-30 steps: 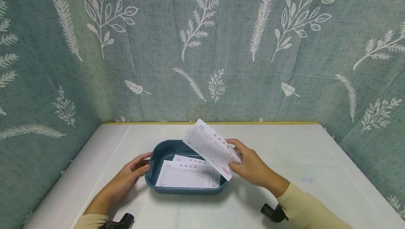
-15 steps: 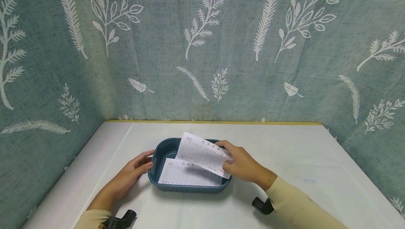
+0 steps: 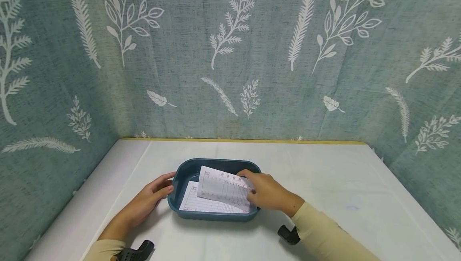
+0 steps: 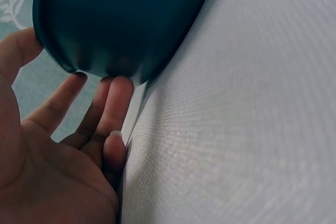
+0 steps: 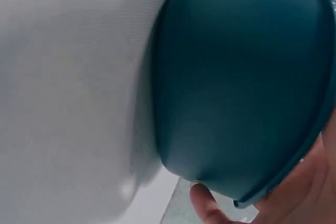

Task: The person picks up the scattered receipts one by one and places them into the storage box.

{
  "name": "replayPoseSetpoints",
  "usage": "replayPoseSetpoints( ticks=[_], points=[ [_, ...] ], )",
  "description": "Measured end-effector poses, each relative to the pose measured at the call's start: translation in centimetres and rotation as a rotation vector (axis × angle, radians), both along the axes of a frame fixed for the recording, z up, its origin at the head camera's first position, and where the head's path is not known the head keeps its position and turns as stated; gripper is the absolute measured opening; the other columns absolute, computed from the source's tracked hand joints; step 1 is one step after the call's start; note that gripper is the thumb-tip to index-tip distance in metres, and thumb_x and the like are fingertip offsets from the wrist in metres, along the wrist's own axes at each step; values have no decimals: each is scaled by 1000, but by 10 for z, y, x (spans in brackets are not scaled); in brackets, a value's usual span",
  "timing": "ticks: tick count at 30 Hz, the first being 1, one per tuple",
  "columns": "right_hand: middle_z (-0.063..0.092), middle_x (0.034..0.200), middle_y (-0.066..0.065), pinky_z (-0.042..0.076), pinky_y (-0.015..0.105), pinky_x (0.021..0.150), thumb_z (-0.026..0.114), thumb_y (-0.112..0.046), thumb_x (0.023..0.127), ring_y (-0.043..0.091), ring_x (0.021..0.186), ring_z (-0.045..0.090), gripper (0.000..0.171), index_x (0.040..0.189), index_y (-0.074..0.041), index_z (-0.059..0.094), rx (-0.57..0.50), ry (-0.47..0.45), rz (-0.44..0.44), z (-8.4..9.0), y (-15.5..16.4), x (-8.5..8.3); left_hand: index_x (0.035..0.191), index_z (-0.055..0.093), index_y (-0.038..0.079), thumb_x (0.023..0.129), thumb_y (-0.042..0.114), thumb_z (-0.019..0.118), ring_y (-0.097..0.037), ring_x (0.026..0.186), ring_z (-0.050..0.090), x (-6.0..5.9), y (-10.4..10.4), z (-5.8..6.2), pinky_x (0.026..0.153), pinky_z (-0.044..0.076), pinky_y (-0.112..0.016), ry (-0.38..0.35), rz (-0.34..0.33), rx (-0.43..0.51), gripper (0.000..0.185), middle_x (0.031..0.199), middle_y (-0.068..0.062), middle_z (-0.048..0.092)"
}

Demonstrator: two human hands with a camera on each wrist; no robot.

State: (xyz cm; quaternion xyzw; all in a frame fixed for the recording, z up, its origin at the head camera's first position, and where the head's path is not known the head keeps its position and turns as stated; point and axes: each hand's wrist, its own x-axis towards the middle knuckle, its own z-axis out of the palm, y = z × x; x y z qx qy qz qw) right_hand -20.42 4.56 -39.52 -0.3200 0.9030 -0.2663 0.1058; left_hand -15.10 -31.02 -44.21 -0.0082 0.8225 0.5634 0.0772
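A dark teal plastic basin (image 3: 216, 216) sits on the white table. My left hand (image 3: 144, 201) holds its left end, thumb at the rim; in the left wrist view the fingertips (image 4: 121, 85) touch the outer wall. Over the basin's right side, my right hand (image 3: 268, 193) pinches the right end of a printed receipt slip (image 3: 223, 189), which lies tilted inside. Beneath it is another receipt slip (image 3: 191, 201), partly covered. From the right wrist, the basin wall (image 5: 236, 87) hides most of the right hand, and one finger (image 5: 203, 203) touches that wall.
The white table (image 3: 324, 173) ends at a yellow strip (image 3: 288, 141) along the back. Teal cloth (image 3: 180, 53) with white leaf patterns hangs behind and at both sides. A black wrist device (image 3: 289, 235) shows under the right sleeve, another (image 3: 138, 251) by the left.
My right hand has moved left and down, bringing the pinched receipt slip lower into the basin over the other slips. My left hand keeps its place at the basin's left end.
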Motion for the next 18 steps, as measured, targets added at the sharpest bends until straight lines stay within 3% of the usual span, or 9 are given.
replayPoseSetpoints(
  ticks=[3,8,13,18],
  points=[
    [69,119,4,39,43,87,60,-4,85,13,85,54,57,140,-16,52,57,73,-18,-3,-2,1,153,37,11,102,34,56,-32,138,44,0,0,-1,108,40,-40,4,1,0,59,149,-20,47],
    [69,114,7,47,39,80,64,-8,88,15,87,57,56,142,-15,53,158,130,-47,-5,-6,4,153,38,13,102,35,55,-33,139,43,-1,4,-3,111,37,-46,-7,-7,16,58,149,-20,47],
    [71,119,7,48,37,75,68,-11,87,19,94,60,58,143,-12,53,220,196,-62,-4,-13,5,153,37,11,102,35,55,-36,140,42,-3,5,-1,113,34,-53,12,-12,7,59,150,-21,46],
    [68,121,9,49,37,77,68,-17,86,21,98,59,60,144,-14,53,243,225,-79,-7,-20,6,154,36,11,103,35,54,-32,137,45,-1,0,1,107,41,-40,2,-2,-21,59,149,-21,47]
  ],
)
